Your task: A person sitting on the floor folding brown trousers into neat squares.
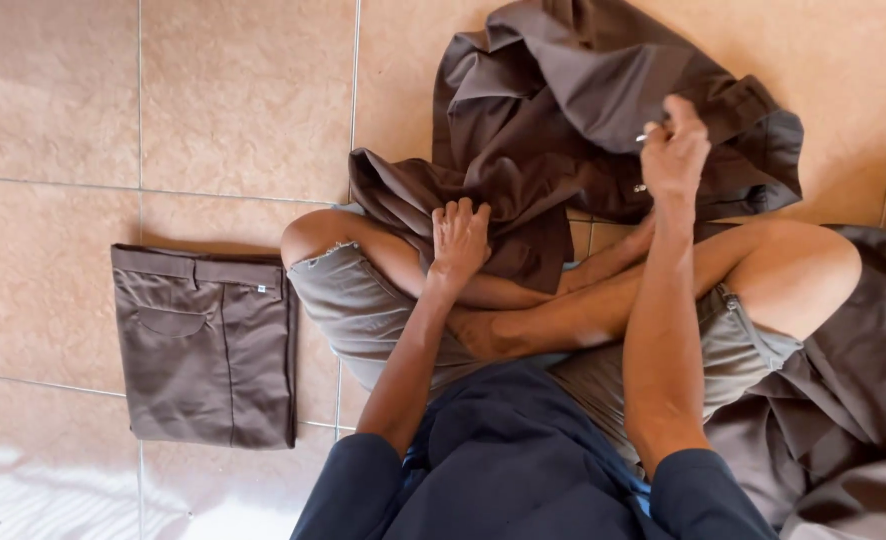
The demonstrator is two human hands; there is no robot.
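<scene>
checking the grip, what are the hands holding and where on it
Both hold the crumpled brown garment: left hand bunches its near edge, right hand pinches an upper fold.

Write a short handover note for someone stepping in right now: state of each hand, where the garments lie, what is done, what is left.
Left hand: closed on a fold of the crumpled brown garment, above the crossed legs.
Right hand: raised, pinching the same garment's upper edge.
The garment lies bunched on the tiled floor and over the shins.
Done: one pair of brown trousers lies folded flat at the left.
Left: the held garment is unfolded; more brown cloth is heaped at the right.
</scene>
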